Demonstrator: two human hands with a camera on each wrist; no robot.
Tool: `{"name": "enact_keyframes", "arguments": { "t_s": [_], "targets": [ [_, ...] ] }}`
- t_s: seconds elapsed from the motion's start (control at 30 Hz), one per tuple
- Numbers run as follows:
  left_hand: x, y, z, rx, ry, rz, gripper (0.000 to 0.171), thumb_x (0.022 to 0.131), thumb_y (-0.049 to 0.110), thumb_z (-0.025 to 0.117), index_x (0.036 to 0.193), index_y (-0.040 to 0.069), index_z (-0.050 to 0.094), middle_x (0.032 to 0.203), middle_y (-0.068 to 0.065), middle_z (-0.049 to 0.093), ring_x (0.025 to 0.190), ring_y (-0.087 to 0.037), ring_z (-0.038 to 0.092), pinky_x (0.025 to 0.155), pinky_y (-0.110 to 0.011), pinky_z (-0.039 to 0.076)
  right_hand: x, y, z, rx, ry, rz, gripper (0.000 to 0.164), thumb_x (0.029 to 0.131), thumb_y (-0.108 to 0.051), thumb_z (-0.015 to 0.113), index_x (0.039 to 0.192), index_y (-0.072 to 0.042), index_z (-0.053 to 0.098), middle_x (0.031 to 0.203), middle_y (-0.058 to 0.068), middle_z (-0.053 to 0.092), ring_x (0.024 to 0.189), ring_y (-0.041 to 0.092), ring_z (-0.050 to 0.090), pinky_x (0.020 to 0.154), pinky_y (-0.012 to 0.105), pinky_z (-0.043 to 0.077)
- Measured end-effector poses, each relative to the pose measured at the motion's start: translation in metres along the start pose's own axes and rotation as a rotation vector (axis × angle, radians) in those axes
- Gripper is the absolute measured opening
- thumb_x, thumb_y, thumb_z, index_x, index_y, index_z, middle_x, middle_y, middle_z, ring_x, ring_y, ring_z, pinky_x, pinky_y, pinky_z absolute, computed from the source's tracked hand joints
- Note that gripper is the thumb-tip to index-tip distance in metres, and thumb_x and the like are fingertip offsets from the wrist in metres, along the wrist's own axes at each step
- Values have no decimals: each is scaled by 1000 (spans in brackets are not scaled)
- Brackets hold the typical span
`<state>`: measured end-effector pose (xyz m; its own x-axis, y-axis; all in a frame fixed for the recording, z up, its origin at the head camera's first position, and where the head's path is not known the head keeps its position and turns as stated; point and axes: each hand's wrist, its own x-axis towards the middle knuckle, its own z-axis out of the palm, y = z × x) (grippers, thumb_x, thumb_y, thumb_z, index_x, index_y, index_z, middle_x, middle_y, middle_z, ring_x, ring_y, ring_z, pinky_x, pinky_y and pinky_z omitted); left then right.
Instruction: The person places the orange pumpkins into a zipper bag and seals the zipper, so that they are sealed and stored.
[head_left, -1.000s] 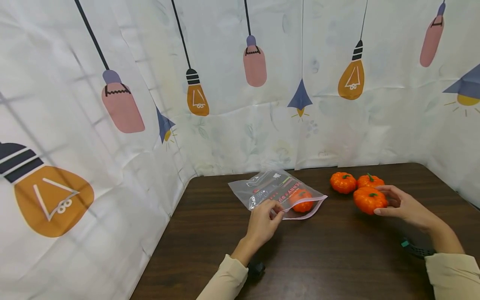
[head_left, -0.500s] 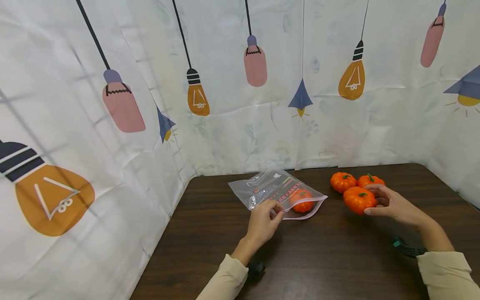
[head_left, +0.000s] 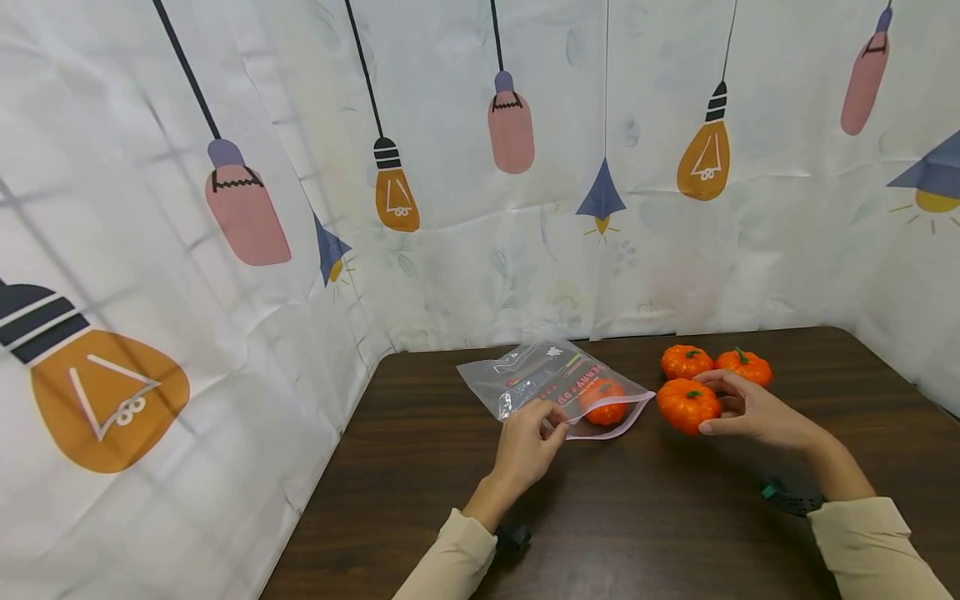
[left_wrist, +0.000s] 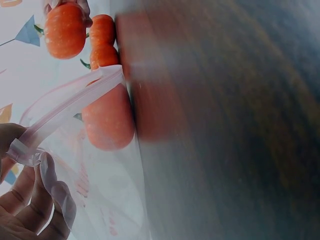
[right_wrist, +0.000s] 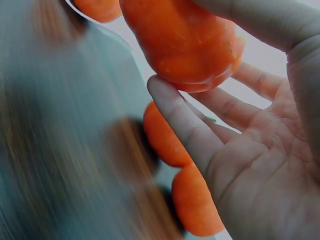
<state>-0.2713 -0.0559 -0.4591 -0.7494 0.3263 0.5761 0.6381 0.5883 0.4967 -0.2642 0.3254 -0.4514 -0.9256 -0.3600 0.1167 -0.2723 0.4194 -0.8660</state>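
Note:
My left hand (head_left: pixel 528 442) pinches the rim of a clear zip bag (head_left: pixel 525 379) with pink edging, its mouth spread toward the right. One small orange pumpkin (head_left: pixel 606 402) lies inside, near the opening; the left wrist view shows it through the film. Just right of the mouth, my right hand (head_left: pixel 753 408) grips another orange pumpkin (head_left: pixel 687 406) between thumb and fingers, raised above the table. In the right wrist view the held pumpkin (right_wrist: pixel 185 45) shows close up, with the thumb over it and fingers beneath.
Two more pumpkins, one on the left (head_left: pixel 686 362) and one with a green stem (head_left: pixel 745 367), sit side by side at the table's back right. The dark wooden table (head_left: pixel 645 517) ends at a patterned white curtain (head_left: pixel 465 275) behind and to the left.
My right hand has carried its pumpkin leftward, from in front of the two back pumpkins to beside the bag's mouth. The left hand and the bag have stayed in place.

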Motion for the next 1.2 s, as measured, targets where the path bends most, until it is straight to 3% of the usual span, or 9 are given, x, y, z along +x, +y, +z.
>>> {"name": "enact_keyframes", "arguments": {
  "t_s": [0.27, 0.8, 1.2],
  "targets": [
    [0, 1, -1, 0, 0, -3, 7, 87, 14, 78, 88, 18, 72, 81, 4, 68, 62, 1, 53, 59, -13, 44, 12, -8, 19, 18, -62, -30, 62, 92, -11, 74, 143, -5, 41, 141, 24, 47, 111, -1, 61, 87, 24, 57],
    [-1, 0, 0, 6, -6, -3, 6, 87, 15, 78, 89, 17, 73, 82, 3, 69, 63, 1, 53, 60, -12, 43, 30, -22, 60, 66, -189, -59, 62, 89, -15, 77, 142, -9, 44, 143, 20, 52, 117, 3, 60, 94, 24, 55],
    [-1, 1, -1, -1, -16, -1, 4, 88, 16, 76, 90, 15, 73, 83, 2, 69, 63, 0, 53, 61, -12, 44, 38, -24, 81, 85, -194, -60, 68, 90, -17, 77, 146, -1, 41, 146, 25, 48, 116, 4, 60, 93, 23, 55]
  ]
}}
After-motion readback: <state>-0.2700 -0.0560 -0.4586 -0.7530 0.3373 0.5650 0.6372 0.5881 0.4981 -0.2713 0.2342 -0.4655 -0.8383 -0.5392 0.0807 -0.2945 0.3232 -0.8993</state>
